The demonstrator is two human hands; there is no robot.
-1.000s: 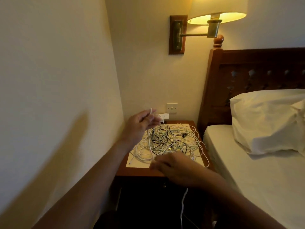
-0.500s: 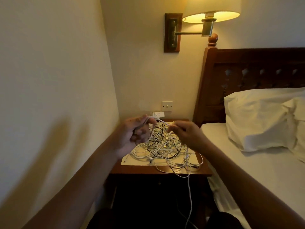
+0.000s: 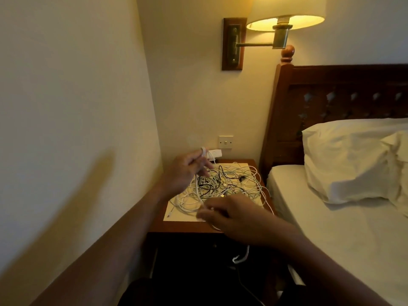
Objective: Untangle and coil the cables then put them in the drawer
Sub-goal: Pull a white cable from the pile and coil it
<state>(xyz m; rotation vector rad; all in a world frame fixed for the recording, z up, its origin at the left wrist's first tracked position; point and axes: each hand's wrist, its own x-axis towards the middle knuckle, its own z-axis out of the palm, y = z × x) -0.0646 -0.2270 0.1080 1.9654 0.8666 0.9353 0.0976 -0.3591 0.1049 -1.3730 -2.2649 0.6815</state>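
My left hand [image 3: 189,171] holds a white cable [image 3: 203,151] looped over its fingers, above the tangle [image 3: 223,186] on the nightstand [image 3: 176,227]. My right hand [image 3: 231,215] is blurred, so I cannot tell its grip. Draw one strand free slowly; do not tighten knots.

Your left grip [image 3: 189,171]: raised above far-left part of tabletop [image 3: 176,226], fingers curled, white cable [image 3: 203,151] looped over index finger. Left forearm reaches in from lower left. Your right grip [image 3: 234,215]: low over tabletop's near edge, knuckles up, fingers pointing left, motion-blurred, hold unclear. Right forearm comes in from lower right.
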